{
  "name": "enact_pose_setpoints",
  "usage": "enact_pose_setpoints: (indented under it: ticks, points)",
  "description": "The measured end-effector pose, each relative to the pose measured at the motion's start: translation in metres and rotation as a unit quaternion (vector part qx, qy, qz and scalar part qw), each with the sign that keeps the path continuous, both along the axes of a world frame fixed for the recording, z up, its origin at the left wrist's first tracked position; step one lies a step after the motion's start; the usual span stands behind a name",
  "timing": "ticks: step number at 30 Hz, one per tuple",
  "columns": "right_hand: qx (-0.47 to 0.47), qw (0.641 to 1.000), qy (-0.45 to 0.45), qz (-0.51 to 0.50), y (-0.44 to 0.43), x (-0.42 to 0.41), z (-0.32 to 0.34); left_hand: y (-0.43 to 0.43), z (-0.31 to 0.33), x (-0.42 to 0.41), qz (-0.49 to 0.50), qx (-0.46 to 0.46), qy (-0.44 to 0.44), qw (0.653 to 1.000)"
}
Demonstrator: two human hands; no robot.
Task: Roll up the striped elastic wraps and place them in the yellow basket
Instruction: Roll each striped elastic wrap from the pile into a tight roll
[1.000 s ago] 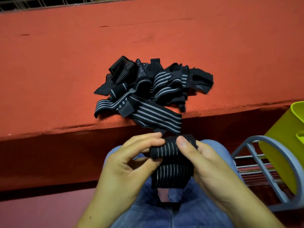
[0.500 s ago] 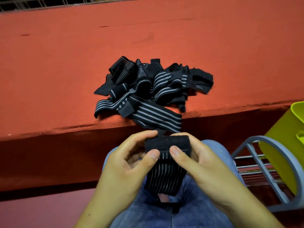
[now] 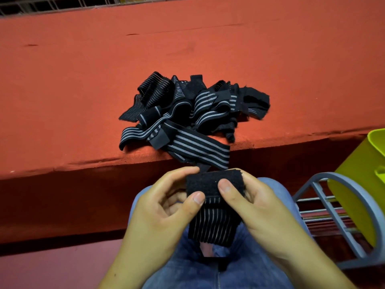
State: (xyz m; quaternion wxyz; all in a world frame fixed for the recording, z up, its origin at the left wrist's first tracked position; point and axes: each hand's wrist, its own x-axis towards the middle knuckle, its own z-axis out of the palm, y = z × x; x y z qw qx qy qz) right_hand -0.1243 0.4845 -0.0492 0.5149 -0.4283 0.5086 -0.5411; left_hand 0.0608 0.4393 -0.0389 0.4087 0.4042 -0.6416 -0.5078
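A black wrap with thin grey stripes [image 3: 212,224] is held over my lap, its upper end rolled into a plain black fuzzy bundle. My left hand [image 3: 162,211] pinches the roll's left side with thumb and fingers. My right hand [image 3: 256,205] grips the right side, thumb pressed on the front. The loose striped tail hangs down between my hands. A tangled pile of striped wraps [image 3: 187,113] lies on the red surface [image 3: 83,80] near its front edge, one strip drooping over the edge. The yellow basket [image 3: 362,184] stands at the right, partly cut off.
The basket sits on a grey metal wire rack [image 3: 325,207] to my right. My knees in blue jeans [image 3: 229,272] are below my hands. A wire grille [image 3: 62,5] runs along the far top edge of the red surface.
The roll has turned further: its plain black fuzzy face now shows on top instead of stripes. Both thumbs have shifted down onto the front, and the hanging tail has lengthened slightly.
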Motion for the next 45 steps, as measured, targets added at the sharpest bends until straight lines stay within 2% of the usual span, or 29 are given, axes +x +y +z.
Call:
enact_pose_setpoints:
  ticks: [12, 23, 27, 32, 34, 38, 45]
  points:
    - [0.027, 0.999, -0.032, 0.033, 0.001, -0.001, 0.000, 0.003, 0.007, -0.006, 0.007, -0.030, 0.056, 0.998]
    - [0.045, 0.997, -0.053, 0.032, 0.001, 0.000, -0.002, -0.001, -0.002, -0.003, 0.017, -0.185, -0.024, 0.982]
    - [0.043, 0.997, -0.056, 0.022, 0.001, -0.001, -0.003, 0.000, -0.006, 0.000, -0.024, -0.148, -0.003, 0.989]
    - [0.031, 0.997, -0.043, 0.047, 0.004, -0.002, 0.000, 0.002, -0.007, 0.000, -0.096, -0.024, 0.013, 0.995]
    - [0.020, 0.998, -0.022, 0.056, 0.004, 0.000, 0.000, 0.004, -0.008, -0.002, -0.097, -0.019, -0.010, 0.995]
    - [0.002, 0.997, 0.017, 0.075, 0.004, 0.006, 0.001, 0.008, -0.009, -0.008, -0.071, -0.009, 0.007, 0.997]
    - [-0.019, 0.996, 0.054, 0.063, 0.002, 0.012, 0.001, 0.009, -0.010, -0.007, -0.059, -0.016, -0.014, 0.998]
